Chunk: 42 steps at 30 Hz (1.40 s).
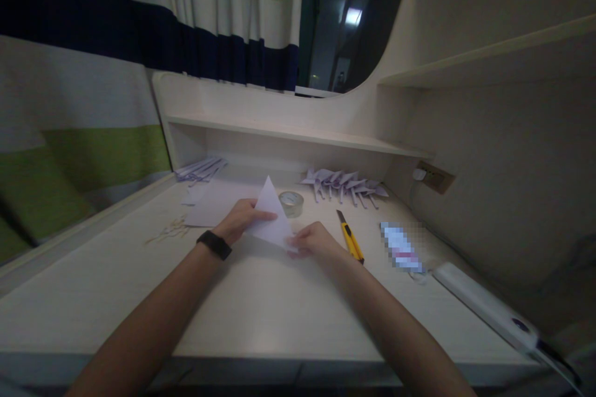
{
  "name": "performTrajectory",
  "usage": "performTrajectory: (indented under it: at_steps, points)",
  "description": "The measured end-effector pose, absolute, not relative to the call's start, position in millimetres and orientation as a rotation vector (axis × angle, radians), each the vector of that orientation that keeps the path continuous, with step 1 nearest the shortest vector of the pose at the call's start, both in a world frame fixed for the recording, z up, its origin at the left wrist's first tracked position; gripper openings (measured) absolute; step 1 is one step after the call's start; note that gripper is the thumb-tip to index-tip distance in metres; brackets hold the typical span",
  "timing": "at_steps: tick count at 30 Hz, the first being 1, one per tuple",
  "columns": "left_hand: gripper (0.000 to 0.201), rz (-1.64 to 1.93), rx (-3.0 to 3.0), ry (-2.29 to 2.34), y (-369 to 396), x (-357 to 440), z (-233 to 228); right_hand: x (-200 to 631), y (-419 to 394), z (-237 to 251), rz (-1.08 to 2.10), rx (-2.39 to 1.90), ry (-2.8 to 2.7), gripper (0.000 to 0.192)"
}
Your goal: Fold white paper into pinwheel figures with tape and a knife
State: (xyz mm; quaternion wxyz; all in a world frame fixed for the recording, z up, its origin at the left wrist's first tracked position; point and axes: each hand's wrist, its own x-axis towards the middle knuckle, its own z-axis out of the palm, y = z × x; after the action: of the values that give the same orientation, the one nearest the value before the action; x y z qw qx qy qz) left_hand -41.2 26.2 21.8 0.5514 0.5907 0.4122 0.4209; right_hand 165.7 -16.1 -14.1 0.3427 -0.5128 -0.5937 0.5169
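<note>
A pale lilac sheet of paper folded into a triangle (272,217) stands tilted above the white desk (261,304), its point upward. My left hand (242,218) grips its left edge, thumb on the front face. A black band sits on that wrist. My right hand (314,240) pinches the triangle's lower right corner against the desk.
A roll of clear tape (292,203) sits just behind the paper. A yellow utility knife (350,237) lies right of my right hand. Folded paper cranes (344,185) line the back, flat sheets (209,201) lie left, and a white device (488,307) rests at right.
</note>
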Motion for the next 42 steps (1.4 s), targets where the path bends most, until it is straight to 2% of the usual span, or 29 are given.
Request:
performTrajectory:
  at_steps: [20, 30, 35, 39, 42]
  points:
    - [0.034, 1.002, 1.429, 1.021, 30, -48, 26, 172, -6, -26, 1.368, -1.348, -1.590, 0.028]
    - [0.036, 1.047, 1.412, 1.035, 28, -48, 27, 179, -14, -7, 1.357, -1.345, -1.733, 0.040]
    - [0.039, 1.119, 1.380, 1.002, 30, -43, 20, 204, -12, 14, 1.379, -1.348, -1.905, 0.036]
    - [0.037, 1.100, 1.356, 1.040, 21, -24, 11, 204, -6, 9, 1.202, -1.234, -1.714, 0.045]
    - [0.034, 1.072, 1.365, 1.039, 9, -10, 8, 195, -3, -2, 1.215, -1.153, -1.516, 0.047]
